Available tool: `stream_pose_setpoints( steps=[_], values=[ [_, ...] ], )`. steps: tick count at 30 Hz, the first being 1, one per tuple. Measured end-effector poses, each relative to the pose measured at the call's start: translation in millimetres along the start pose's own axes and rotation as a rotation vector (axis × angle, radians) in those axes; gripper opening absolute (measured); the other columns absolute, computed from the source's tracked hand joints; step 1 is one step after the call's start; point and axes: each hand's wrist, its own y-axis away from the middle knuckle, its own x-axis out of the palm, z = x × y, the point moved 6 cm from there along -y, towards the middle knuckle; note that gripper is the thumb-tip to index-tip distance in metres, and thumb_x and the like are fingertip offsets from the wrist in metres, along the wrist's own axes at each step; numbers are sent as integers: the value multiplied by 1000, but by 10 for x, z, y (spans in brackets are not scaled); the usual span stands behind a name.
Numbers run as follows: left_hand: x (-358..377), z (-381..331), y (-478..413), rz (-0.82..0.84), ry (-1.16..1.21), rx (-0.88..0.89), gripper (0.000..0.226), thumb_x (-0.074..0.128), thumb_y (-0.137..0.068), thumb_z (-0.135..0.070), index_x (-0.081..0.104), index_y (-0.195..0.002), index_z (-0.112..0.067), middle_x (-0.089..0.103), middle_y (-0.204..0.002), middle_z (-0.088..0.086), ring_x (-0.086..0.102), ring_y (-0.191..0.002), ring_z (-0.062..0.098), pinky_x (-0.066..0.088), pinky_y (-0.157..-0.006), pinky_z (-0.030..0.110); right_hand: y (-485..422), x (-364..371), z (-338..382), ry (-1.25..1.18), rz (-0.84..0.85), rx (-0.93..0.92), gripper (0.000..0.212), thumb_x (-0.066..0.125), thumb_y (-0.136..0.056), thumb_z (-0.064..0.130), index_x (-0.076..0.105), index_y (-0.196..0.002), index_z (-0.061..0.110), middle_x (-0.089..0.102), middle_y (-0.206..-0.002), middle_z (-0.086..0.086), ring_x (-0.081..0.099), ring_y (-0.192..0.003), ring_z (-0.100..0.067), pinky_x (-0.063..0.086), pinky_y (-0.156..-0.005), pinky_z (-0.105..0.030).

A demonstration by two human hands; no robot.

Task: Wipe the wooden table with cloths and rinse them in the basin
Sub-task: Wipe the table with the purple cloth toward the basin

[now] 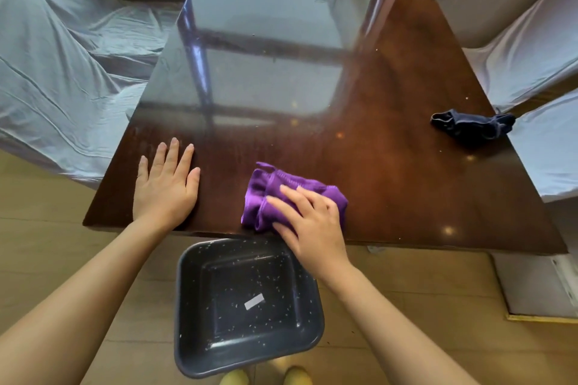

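A glossy dark wooden table fills the middle of the view. A crumpled purple cloth lies near its front edge, and my right hand presses down on it with fingers spread over the cloth. My left hand rests flat on the table near the front left corner, holding nothing. A dark blue cloth lies bunched at the table's right edge. A dark grey basin stands on the floor just below the front edge, with specks and a small white scrap in it.
Furniture draped in pale blue sheets flanks the table on the left and on the right. The floor is light wood. A white box stands at the lower right. Yellow footwear shows below the basin.
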Motion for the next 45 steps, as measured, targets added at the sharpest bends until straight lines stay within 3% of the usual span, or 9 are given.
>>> stream_pose_setpoints(
  steps=[3, 6, 10, 14, 18, 20, 27, 34, 45],
  values=[
    [-3, -11, -1, -5, 6, 3, 54, 18, -96, -42, 13, -147, -25, 9, -159, 2, 4, -147, 19, 0, -118, 43, 99, -55, 57, -19, -104, -3, 32, 58, -86, 40, 64, -116, 29, 65, -122, 6, 61, -100, -23, 36, -85, -35],
    [4, -18, -8, -3, 6, 6, 54, 19, -96, -42, 13, -147, -25, 9, -159, 2, 4, -147, 19, 0, -118, 43, 30, -247, 37, -43, -242, -84, 30, 53, -87, 37, 69, -108, 22, 69, -114, 3, 63, -87, -25, 38, -74, -37],
    [21, -7, -2, -16, 5, 7, 53, 21, -96, -41, 15, -147, -24, 11, -159, 3, 6, -147, 20, 1, -118, 44, -441, -667, -501, -50, -413, 13, 31, 55, -89, 31, 67, -113, 17, 67, -118, -5, 60, -90, -32, 37, -74, -39],
    [23, 3, -15, -23, -3, 11, 53, 20, -97, -41, 15, -147, -24, 11, -159, 4, 6, -147, 20, 1, -117, 44, -1347, -668, -1267, 64, -159, 201, 37, 47, -94, 38, 55, -128, 24, 54, -136, -2, 47, -112, -35, 36, -89, -42],
    [32, 14, -7, -30, -18, 19, 54, 19, -96, -42, 15, -147, -24, 11, -159, 4, 6, -147, 21, 2, -117, 44, -1703, -265, -1797, 181, 196, 210, 47, 33, -96, 51, 31, -142, 40, 26, -156, 2, 28, -135, -33, 22, -111, -46],
    [35, 8, -11, -29, -22, 27, 54, 18, -96, -43, 14, -147, -24, 11, -159, 5, 6, -147, 21, 3, -117, 44, -1603, -239, -1974, 138, 174, 195, 49, 33, -96, 51, 29, -143, 39, 23, -157, 1, 23, -141, -29, 16, -116, -45],
    [22, -1, -7, -24, -18, 26, 55, 16, -95, -44, 16, -147, -24, 13, -159, 6, 8, -146, 23, 3, -117, 45, -656, -458, -2306, 145, 69, 291, 48, 36, -97, 46, 33, -143, 32, 29, -155, -5, 25, -141, -29, 20, -116, -50],
    [-1, 12, -3, -29, 4, 29, 54, 20, -95, -41, 20, -146, -21, 16, -158, 9, 11, -146, 26, 6, -116, 48, 145, -351, -1730, 102, -1, 478, 49, 39, -95, 44, 33, -142, 34, 28, -155, -6, 22, -141, -30, 13, -114, -46],
    [-17, 9, -20, -6, 18, 32, 55, 17, -95, -40, 17, -147, -21, 11, -159, 7, 6, -147, 25, 3, -118, 47, 153, 112, 192, 5, -105, 400, 50, 42, -93, 45, 38, -140, 30, 35, -152, -7, 31, -137, -34, 20, -111, -50]
  ],
)
